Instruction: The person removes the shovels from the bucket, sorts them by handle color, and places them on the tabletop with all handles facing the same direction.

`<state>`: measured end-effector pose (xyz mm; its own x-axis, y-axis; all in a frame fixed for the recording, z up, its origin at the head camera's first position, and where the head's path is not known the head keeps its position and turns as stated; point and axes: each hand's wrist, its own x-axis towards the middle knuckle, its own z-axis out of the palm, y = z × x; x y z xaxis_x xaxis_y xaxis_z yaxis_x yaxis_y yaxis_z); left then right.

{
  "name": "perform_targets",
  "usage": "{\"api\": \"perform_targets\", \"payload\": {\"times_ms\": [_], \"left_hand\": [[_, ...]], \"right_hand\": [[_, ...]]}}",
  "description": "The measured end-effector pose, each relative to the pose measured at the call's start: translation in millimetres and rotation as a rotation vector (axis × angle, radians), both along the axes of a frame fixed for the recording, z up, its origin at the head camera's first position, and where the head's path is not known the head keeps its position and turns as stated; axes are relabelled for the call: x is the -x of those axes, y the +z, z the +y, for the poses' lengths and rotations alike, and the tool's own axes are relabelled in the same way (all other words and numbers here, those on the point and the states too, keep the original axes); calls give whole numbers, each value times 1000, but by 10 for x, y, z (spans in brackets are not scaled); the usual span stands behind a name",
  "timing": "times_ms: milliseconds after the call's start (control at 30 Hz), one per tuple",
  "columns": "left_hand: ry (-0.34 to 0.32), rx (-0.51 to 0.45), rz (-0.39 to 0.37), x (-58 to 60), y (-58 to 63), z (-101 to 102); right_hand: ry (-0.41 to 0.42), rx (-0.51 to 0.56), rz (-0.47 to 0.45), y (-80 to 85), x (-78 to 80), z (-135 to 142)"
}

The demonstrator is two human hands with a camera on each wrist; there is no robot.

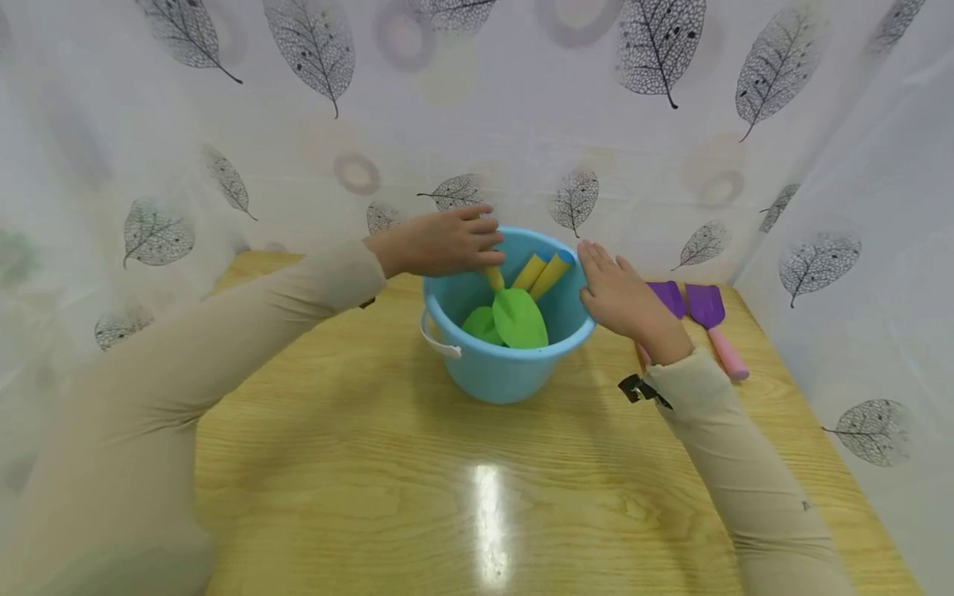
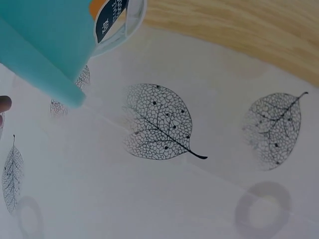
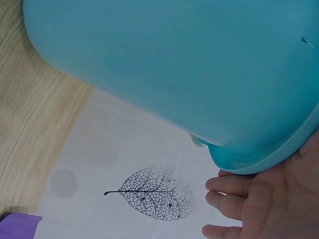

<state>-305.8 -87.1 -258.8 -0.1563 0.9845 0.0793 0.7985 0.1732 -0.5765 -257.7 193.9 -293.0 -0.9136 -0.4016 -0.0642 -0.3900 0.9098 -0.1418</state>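
Note:
A light blue bucket (image 1: 501, 372) stands upright on the wooden table, its white handle (image 1: 440, 338) hanging at the left side. Over the bucket's far left rim, my left hand (image 1: 450, 242) holds the yellow handle of a green toy shovel (image 1: 522, 319), blade down inside the bucket. Another green blade (image 1: 480, 324) and two yellow handles (image 1: 551, 275) with blue ends lie in there too. My right hand (image 1: 622, 296) rests against the right rim with fingers extended; the right wrist view shows the palm side of the hand (image 3: 271, 204) at the rim.
Two purple toy shovels lie at the table's right: one (image 1: 705, 305) with a pink handle, the other (image 1: 668, 296) partly behind my right hand. A leaf-patterned white curtain (image 1: 462, 124) hangs behind the table (image 1: 350, 497) and along its sides.

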Motion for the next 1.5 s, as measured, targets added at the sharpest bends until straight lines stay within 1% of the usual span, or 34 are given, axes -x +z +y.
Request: {"api": "perform_targets", "payload": {"times_ms": [133,267,500,800,967,1133,1233,1400,1500], "left_hand": [[14,-52,-4,-13,37,-69],[32,-111,26,-35,44,-128],[55,-262,53,-118,49,-242],[117,-394,62,-203,35,-412],[180,-465,70,-258,11,-516],[242,-517,50,-287,-15,-618],[271,-543,38,-312,-10,-660],[303,-591,8,-345,-5,-700],[315,-617,8,-358,-12,-721]], "right_hand": [[-7,9,-7,-5,4,1],[-12,9,-10,-9,5,7],[-6,16,-19,-8,0,9],[15,15,1,-14,0,12],[19,16,1,-11,1,13],[16,18,1,-9,-5,14],[14,22,0,-4,-12,14],[14,26,-4,6,-18,12],[18,24,-5,7,-16,11]]}}
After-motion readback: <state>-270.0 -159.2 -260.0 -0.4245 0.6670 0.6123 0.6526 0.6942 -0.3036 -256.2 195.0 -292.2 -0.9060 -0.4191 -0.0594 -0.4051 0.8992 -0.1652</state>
